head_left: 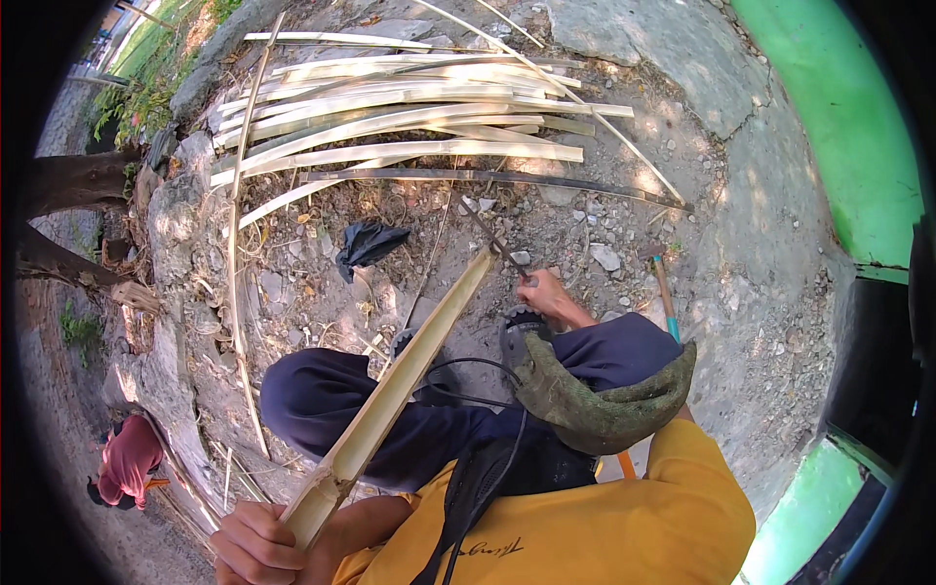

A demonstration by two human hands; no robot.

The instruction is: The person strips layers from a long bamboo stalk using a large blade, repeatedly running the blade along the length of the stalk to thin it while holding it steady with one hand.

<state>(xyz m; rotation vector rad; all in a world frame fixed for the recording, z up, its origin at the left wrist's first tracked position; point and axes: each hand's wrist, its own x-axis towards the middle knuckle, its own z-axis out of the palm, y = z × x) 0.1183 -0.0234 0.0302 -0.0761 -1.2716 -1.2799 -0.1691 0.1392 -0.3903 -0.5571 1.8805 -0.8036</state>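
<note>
At the lower left, my left hand (258, 548) is wrapped round the end of a split bamboo piece (395, 395), its hollow inner face turned up. This piece slants up across my left leg, its far end above the ground in front of me. My right hand (552, 295) is closed near my right shoe, gripping a thin dark knife-like tool (490, 232). The blade points up and left, its tip near a dark bamboo strip (497, 176). The bamboo's far end is close to the blade; whether they touch I cannot tell. A green-brown cloth pad (609, 400) covers my right thigh.
Beyond my feet lies a pile of pale bamboo strips (400, 117). A black plastic bag (369, 246) is on the stony ground. To the right lies a hammer-like tool (666, 297) with a blue-green handle. Another person (132, 463) is at the far left; a green wall (858, 127) stands right.
</note>
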